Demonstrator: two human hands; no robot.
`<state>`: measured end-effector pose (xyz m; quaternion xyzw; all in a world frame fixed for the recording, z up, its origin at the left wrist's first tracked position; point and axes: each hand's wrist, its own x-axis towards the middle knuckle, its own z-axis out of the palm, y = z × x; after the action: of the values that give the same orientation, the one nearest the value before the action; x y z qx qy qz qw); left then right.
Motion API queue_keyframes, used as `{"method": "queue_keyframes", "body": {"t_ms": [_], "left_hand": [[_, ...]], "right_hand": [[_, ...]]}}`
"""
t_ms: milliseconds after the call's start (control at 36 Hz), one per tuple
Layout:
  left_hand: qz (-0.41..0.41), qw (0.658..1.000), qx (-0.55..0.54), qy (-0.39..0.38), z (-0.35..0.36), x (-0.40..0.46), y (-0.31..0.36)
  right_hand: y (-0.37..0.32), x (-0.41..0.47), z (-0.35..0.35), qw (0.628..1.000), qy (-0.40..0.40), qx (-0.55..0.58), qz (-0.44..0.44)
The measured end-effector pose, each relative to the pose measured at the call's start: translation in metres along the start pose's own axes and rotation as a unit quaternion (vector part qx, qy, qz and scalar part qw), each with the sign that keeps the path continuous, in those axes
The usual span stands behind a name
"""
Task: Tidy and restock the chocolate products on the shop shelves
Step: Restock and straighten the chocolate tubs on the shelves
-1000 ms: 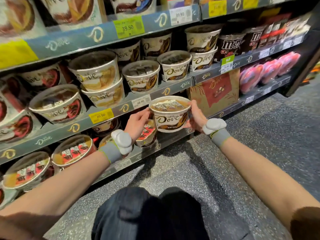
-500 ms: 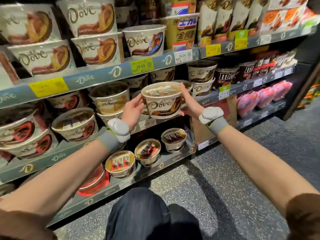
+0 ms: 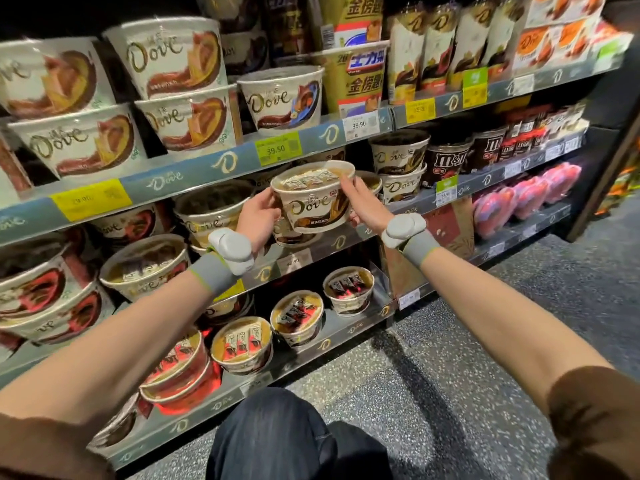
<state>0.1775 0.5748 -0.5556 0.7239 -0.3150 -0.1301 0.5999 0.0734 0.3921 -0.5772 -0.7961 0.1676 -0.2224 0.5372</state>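
A white and brown Dove chocolate tub (image 3: 313, 202) with a clear lid sits between both hands, level with the middle shelf (image 3: 332, 242). My left hand (image 3: 258, 216) grips its left side and my right hand (image 3: 363, 204) grips its right side and rim. The tub hovers just above another Dove tub (image 3: 289, 237) on that shelf, whose top is hidden behind it. More Dove tubs (image 3: 207, 213) stand to the left on the same shelf.
Stacked Dove tubs (image 3: 180, 88) fill the upper shelf. M&M's jars (image 3: 446, 161) stand to the right. Small tubs (image 3: 298, 320) line the bottom shelf. Pink packs (image 3: 526, 195) lie at lower right. Speckled floor (image 3: 485, 358) stretches below, my knee (image 3: 273, 434) in front.
Both hands have lifted the Dove tub from bottom-shelf height up to the middle shelf and pushed it in toward the shelf. The view has tilted upward.
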Motion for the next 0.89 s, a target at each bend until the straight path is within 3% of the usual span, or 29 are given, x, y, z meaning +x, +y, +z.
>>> {"method": "queue_keyframes", "body": {"t_ms": [389, 694, 889], "left_hand": [[-0.043, 0.998, -0.032, -0.020, 0.003, 0.029, 0.013], [-0.059, 0.996, 0.057, 0.021, -0.006, 0.075, -0.014], [-0.067, 0.994, 0.079, 0.045, 0.003, 0.067, 0.006]], "right_hand": [[-0.004, 0.030, -0.003, 1.000, -0.003, 0.019, 0.023], [-0.002, 0.056, -0.002, 0.998, 0.000, 0.047, 0.039], [0.013, 0.076, -0.001, 0.995, -0.006, 0.074, 0.063]]}}
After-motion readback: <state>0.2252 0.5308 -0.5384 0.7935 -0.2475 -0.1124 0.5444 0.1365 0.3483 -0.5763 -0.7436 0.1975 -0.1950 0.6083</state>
